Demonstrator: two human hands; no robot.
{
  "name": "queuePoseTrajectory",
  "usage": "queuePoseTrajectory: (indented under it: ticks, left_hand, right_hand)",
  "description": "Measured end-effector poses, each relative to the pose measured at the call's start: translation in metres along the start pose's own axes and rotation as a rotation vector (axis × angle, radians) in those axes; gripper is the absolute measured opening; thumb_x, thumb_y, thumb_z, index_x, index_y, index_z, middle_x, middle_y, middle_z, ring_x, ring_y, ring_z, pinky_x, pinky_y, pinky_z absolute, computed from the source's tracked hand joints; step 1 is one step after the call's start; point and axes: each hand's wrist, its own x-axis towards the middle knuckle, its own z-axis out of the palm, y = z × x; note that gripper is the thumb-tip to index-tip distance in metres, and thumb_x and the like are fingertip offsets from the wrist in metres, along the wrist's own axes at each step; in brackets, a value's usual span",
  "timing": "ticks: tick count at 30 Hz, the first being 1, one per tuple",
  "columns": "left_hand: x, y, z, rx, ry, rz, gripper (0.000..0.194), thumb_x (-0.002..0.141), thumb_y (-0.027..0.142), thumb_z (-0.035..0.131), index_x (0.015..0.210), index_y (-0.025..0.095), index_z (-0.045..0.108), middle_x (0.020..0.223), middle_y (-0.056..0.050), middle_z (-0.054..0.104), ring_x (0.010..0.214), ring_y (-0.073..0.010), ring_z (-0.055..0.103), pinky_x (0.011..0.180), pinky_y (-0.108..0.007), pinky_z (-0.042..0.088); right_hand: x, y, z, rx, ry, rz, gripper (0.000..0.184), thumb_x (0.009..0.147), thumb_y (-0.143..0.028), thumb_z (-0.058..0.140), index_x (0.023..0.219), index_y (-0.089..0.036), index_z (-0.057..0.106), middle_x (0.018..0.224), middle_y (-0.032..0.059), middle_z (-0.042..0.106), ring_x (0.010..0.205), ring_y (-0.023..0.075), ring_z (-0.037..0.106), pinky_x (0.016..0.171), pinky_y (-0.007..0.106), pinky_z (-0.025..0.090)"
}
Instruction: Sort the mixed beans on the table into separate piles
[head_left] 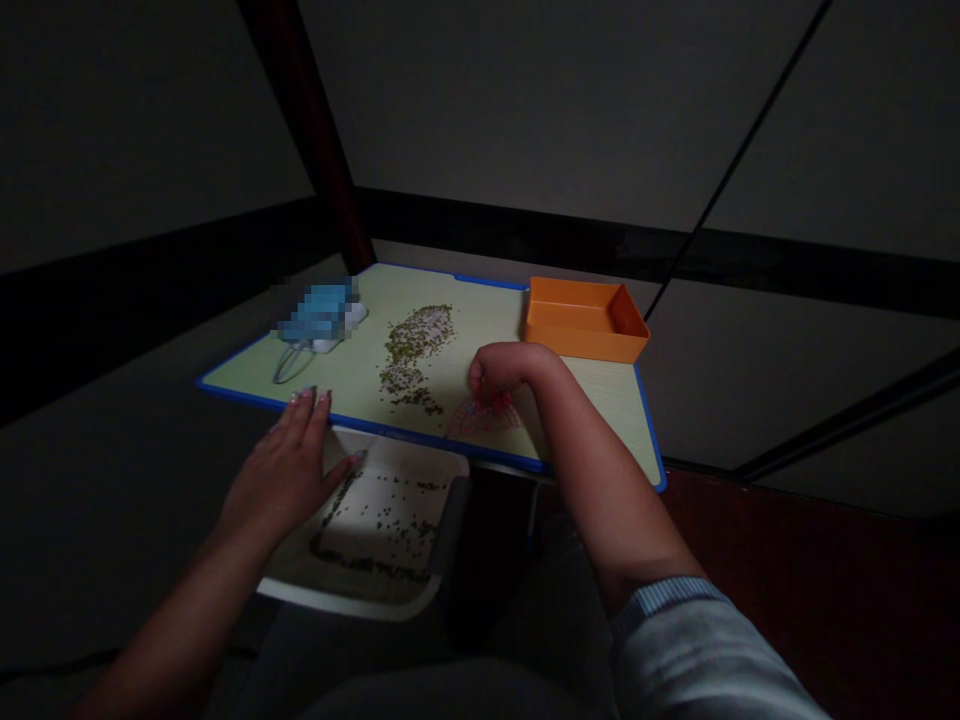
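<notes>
The left hand [281,468] spreads released fingers at the near edge of a pale-green, blue-rimmed rectangular worktop [484,315] as the right hand [511,366] curls, grasp unclear, over a red fan-shaped pattern [471,422] beside green-brown grains [417,336].

Dim corner of a room, probably somebody's home tbh
Plain grey walls [510,110] with a dark stripe [487,215] along them, reddish floor [787,570], small blue-edged worktop [619,388] set in the corner. Reads more home than workshop to me, can't tell which room.
</notes>
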Motion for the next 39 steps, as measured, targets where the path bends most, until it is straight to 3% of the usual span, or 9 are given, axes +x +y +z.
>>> queuePoseTrajectory:
  ticks: [26, 39]
  left_hand:
    - [0.0005, -0.0002, -0.001, 0.0, -0.028, -0.009, 0.081, 0.084, 0.048, 0.038, 0.146, 0.009, 0.005, 0.155, -0.023, 0.016, 0.143, -0.0333, 0.017, 0.111, -0.048, 0.029]
    - [-0.0001, 0.0005, -0.0021, 0.009, -0.027, -0.007, 0.081, 0.084, 0.046, 0.039, 0.146, 0.008, 0.005, 0.155, -0.023, 0.016, 0.144, -0.0332, 0.016, 0.111, -0.048, 0.03]
  right_hand:
    - [-0.0003, -0.0006, -0.0009, -0.013, 0.04, 0.046, 0.01, 0.074, -0.014, 0.063, 0.063, -0.013, 0.062, 0.052, -0.0026, 0.058, 0.052, 0.0099, 0.056, 0.057, 0.023, 0.045]
    - [0.0051, -0.0002, 0.0012, -0.088, 0.093, -0.003, 0.01, 0.075, -0.019, 0.064, 0.066, -0.013, 0.064, 0.064, 0.0028, 0.068, 0.057, 0.011, 0.061, 0.058, 0.023, 0.046]
